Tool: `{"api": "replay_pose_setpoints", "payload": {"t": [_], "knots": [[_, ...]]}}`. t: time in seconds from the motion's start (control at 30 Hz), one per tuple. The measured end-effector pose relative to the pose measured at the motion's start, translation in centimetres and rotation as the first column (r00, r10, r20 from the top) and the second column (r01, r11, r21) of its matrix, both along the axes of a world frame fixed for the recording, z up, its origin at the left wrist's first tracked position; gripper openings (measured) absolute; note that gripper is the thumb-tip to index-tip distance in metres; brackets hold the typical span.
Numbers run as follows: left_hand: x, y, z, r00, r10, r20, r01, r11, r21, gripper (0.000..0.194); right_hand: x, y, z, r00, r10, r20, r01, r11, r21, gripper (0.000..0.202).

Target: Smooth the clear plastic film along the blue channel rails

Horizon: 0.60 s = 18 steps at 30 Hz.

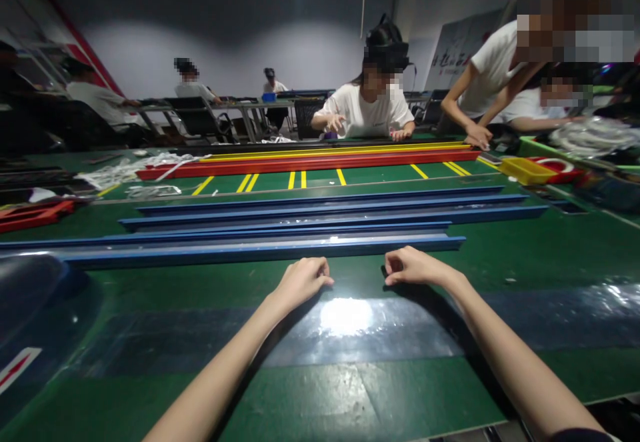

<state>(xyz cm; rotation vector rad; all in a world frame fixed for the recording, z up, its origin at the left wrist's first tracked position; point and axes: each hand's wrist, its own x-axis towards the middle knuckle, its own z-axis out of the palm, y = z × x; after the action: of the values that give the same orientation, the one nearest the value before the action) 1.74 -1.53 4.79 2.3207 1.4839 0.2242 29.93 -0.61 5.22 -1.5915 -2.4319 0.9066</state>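
My left hand [303, 278] is just in front of the nearest blue channel strip [280, 253], its fingers curled inward and the thumb close to them. Opposite it, my right hand [416, 267] is also curled, with thumb and index finger bent toward each other. A small dark patch shows by the right fingertips; whether it is an object or shadow I cannot tell. What either hand holds, if anything, is hidden. Below both hands a glossy transparent strip [200, 332] runs across the green tabletop [320, 395]. A second long blue channel strip [340, 219] lies farther back.
Red strips [310, 161] and yellow strips [340, 151] lie across the far side. A blue curved object [35, 315] stands at left. White straps [125, 169], a yellow tray [527, 171] and a phone [570, 207] lie around. A person [370, 109] sits opposite; another person [495, 75] leans in at right.
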Motion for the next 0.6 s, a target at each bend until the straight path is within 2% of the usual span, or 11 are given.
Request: {"api": "replay_pose_setpoints", "payload": {"t": [0.1, 0.17, 0.27, 0.4, 0.6], "knots": [[-0.1, 0.2, 0.8, 1.0, 0.016, -0.012, -0.016, 1.0, 0.024, 0.019, 0.8, 0.3, -0.2, 0.999, 0.035, 0.007, -0.035, 0.996, -0.086, 0.01], [-0.5, 0.5, 1.5, 0.999, 0.038, -0.026, -0.037, 0.999, 0.038, 0.025, 1.6, 0.6, 0.0, 1.0, 0.028, -0.008, -0.028, 0.998, -0.059, 0.01], [-1.8, 1.4, 2.5, 0.995, 0.087, -0.051, -0.083, 0.993, 0.08, 0.033, 3.1, 1.2, 1.1, 1.0, 0.003, 0.007, -0.004, 0.996, 0.088, 0.018], [-4.1, 2.6, 3.3, 0.977, 0.185, -0.108, -0.164, 0.97, 0.177, 0.04, 4.6, 2.6, 2.1, 0.993, -0.092, 0.068, 0.07, 0.958, 0.278, 0.027], [-8.9, 3.1, 4.5, 0.921, 0.335, -0.199, -0.284, 0.927, 0.246, 0.042, 4.6, 5.5, 1.1, 0.971, -0.171, 0.168, 0.087, 0.904, 0.418, 0.032]]}}
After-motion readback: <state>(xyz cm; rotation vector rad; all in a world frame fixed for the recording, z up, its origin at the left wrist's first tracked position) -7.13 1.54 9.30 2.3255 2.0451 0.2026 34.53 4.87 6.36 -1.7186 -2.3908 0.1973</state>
